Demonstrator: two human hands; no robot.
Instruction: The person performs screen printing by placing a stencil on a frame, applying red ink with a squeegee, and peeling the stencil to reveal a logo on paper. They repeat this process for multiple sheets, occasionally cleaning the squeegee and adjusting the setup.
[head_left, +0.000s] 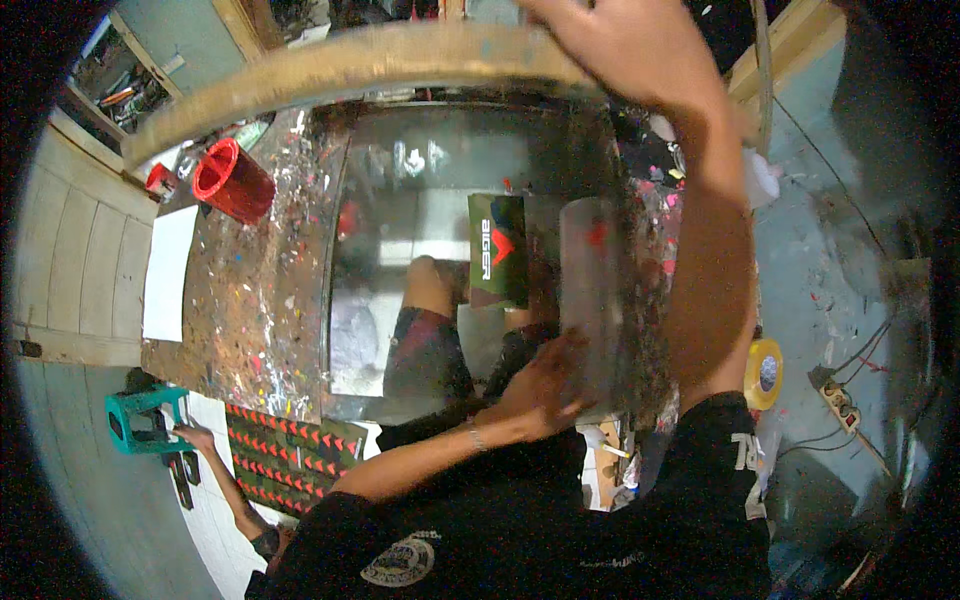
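My left hand (545, 385) is at the lower right of the glass pane (385, 150), touching the lower part of a blurred translucent strip (590, 240); motion smears its fingers. My right hand (595, 30) is raised at the top, on or just beside a long wooden bar (350, 65) above the pane, its fingertips cut off by the picture's edge. A narrow camouflage piece with a red chevron and white lettering (495, 285) lies on the middle of the pane. My legs show through the glass.
A paint-spattered worktop (240, 300) holds red cups (230, 180) and white paper (170, 270). At lower left another person's arm (230, 480) reaches toward a teal stool (135, 420), near a printed camouflage sheet (290, 450). A tape roll (763, 375) and power strip (840, 405) are right.
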